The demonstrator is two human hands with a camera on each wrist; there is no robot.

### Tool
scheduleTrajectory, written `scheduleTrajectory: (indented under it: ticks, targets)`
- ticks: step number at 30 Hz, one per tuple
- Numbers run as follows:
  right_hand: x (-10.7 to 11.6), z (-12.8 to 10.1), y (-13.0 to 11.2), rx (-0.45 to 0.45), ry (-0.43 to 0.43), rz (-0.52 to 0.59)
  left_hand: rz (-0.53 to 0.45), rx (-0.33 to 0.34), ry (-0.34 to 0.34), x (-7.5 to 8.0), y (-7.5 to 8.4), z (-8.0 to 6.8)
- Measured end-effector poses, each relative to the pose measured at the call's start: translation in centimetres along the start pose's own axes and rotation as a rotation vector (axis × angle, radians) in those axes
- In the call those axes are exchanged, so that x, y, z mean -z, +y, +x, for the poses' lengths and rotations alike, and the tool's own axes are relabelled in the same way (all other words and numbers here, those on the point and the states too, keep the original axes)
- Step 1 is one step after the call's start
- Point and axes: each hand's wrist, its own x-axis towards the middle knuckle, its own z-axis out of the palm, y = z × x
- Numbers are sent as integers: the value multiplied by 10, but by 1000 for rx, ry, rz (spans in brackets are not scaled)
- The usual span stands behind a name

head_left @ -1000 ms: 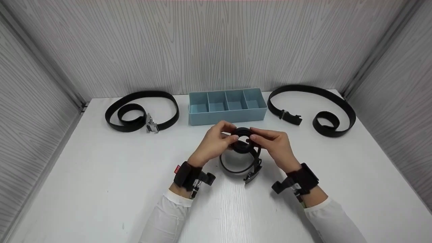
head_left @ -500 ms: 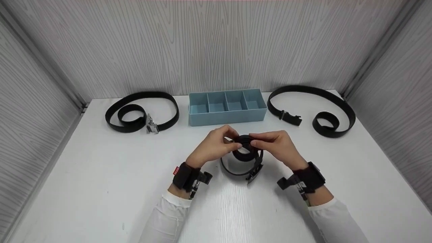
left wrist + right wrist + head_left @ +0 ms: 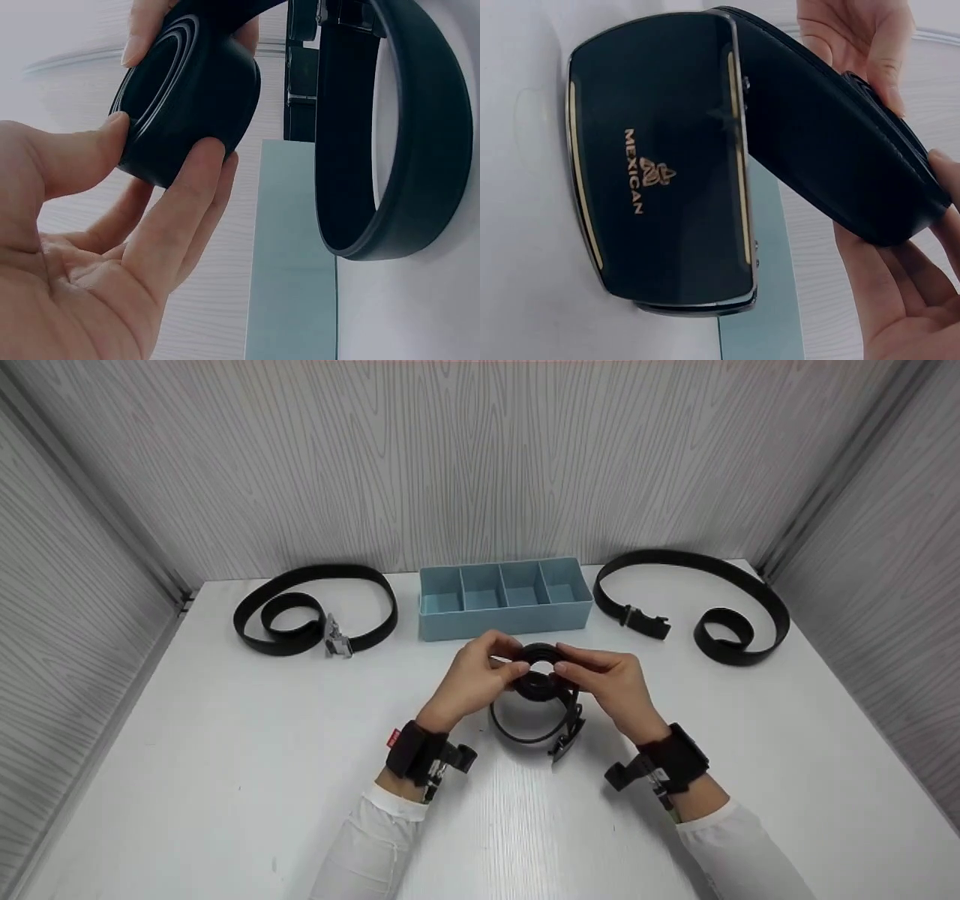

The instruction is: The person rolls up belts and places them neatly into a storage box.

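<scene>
A black belt (image 3: pixel 537 690) is partly wound into a tight roll, held between both hands above the middle of the white table. My left hand (image 3: pixel 474 679) pinches the roll's left side, thumb on the near face and fingers round the outside in the left wrist view. On the right side, my right hand (image 3: pixel 611 682) grips the roll with thumb and fingers. The unrolled end curves below the roll in a loose loop and ends in a dark rectangular buckle (image 3: pixel 660 172) with gold edge lines and the lettering "MEXICAN". Whether the loop touches the table, I cannot tell.
Behind the hands stands a pale blue tray (image 3: pixel 506 622) with several compartments. A second black belt (image 3: pixel 330 571) with a silver buckle lies loosely curled at the back left. Another black belt (image 3: pixel 712 564) lies at the back right. Grey wood-grain panels enclose the table.
Both hands and the roll dipped toward the person half a second ago, and are now back up near where they were. The grip stays on the belt. Tray and other belts stay put.
</scene>
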Motion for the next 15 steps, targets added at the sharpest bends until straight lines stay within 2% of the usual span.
scheduleTrajectory:
  ticks: [10, 12, 15]
  targets:
    - [9, 0, -6, -36, -160, -124, 130, -2, -189, 7, 3, -4]
    - [10, 0, -6, -44, -180, -158, 143, 0, -199, 6, 2, -3]
    - [8, 0, -6, -50, -175, -153, 124, 16, -174, 4, 1, -3]
